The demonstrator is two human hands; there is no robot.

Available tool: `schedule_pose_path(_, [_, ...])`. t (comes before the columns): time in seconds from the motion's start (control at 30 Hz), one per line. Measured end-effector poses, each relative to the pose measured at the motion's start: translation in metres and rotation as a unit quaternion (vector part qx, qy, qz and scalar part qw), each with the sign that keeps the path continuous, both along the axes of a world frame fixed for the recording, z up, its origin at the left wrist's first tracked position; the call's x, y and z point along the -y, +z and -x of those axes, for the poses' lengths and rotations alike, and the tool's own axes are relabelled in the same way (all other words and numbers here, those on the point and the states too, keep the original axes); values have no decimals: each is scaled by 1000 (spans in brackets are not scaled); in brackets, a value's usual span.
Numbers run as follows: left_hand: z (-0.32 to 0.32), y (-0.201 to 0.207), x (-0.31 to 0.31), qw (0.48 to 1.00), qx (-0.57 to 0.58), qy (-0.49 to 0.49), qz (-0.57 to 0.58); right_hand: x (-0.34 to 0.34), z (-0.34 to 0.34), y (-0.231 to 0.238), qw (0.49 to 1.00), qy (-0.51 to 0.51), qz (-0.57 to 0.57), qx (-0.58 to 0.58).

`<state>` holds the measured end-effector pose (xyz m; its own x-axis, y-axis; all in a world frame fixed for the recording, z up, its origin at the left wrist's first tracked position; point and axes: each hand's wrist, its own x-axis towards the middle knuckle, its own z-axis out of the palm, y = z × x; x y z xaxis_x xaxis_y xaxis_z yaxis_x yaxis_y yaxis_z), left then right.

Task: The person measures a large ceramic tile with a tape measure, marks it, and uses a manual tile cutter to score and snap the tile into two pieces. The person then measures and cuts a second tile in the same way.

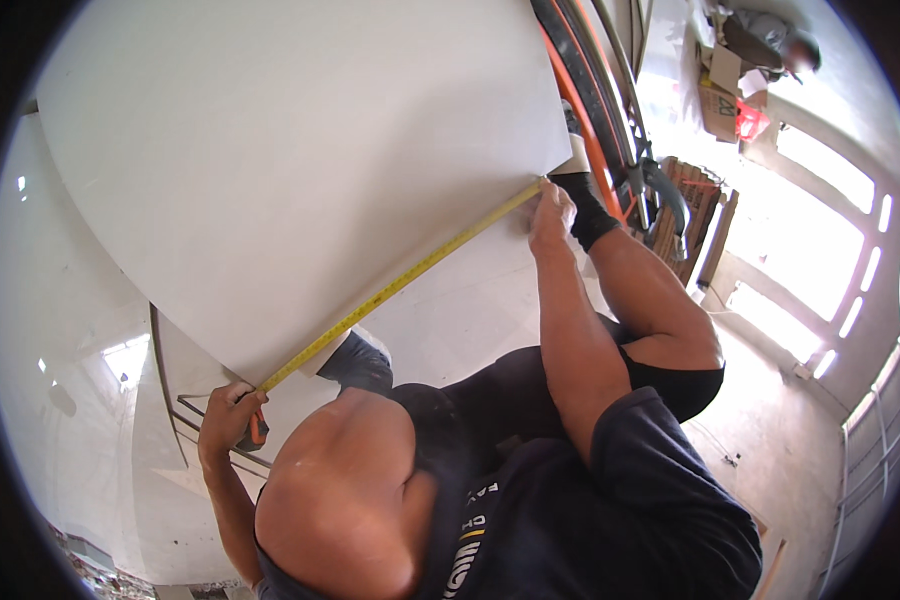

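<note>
A large white board lies in front of me, its near edge running from lower left to upper right. A yellow tape measure is stretched along that edge. My left hand is closed around its orange and black case by the board's left near corner. At the right near corner, my right hand pinches the end of the blade. The fingertips there are partly hidden. My legs are bent, one foot close to each end of the near edge.
An orange and black curved frame stands past the board's right side. Beyond it are stacked brown planks, a cardboard box and a red bag. Another person is at the far right. Bright openings light the right wall.
</note>
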<state>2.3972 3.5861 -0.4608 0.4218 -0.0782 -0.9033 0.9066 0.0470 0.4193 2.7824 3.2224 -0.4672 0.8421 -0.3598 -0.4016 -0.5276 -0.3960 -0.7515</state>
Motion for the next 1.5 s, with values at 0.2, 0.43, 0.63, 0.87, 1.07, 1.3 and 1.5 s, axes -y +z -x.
schedule_pose_path(0.2, [-2,0,0,1000,-20,-3,11,-3,7,12,998,-14,-55,-4])
schedule_pose_path(0.43, [0,-1,-1,1000,-22,-3,19,-4,4,18,996,-11,-87,-26])
schedule_pose_path(0.63, [0,-2,0,1000,-18,-11,14,-4,2,15,998,5,-64,-15])
schedule_pose_path(0.87, [-3,0,-2,1000,-16,-21,12,-7,4,9,999,-46,-28,9])
schedule_pose_path(1.07, [0,-3,-2,999,-25,1,30,-4,9,7,993,-90,-78,15])
schedule_pose_path(1.3, [2,-4,-1,1000,-20,-12,18,-6,5,13,997,-34,-70,5])
schedule_pose_path(1.5, [4,-4,0,1000,-25,-1,16,-2,4,1,999,-41,6,25])
